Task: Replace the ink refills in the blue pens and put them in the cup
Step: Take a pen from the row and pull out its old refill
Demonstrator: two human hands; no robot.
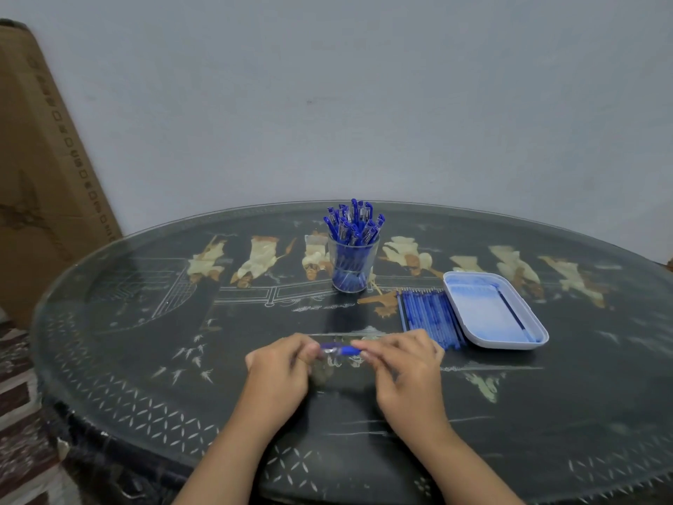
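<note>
Over the counter [145, 340], the left hand [278, 369] and right hand [404, 366] each pinch an end of one blue pen [338, 349]. Beyond stands the cup [352, 266] of pens; refills [429, 317] lie beside a tray [510, 340].

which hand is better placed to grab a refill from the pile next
Probably right: the right hand sits beside the pile of refills by the white tray; the left hand would have to cross the blue pen both hold.
</note>
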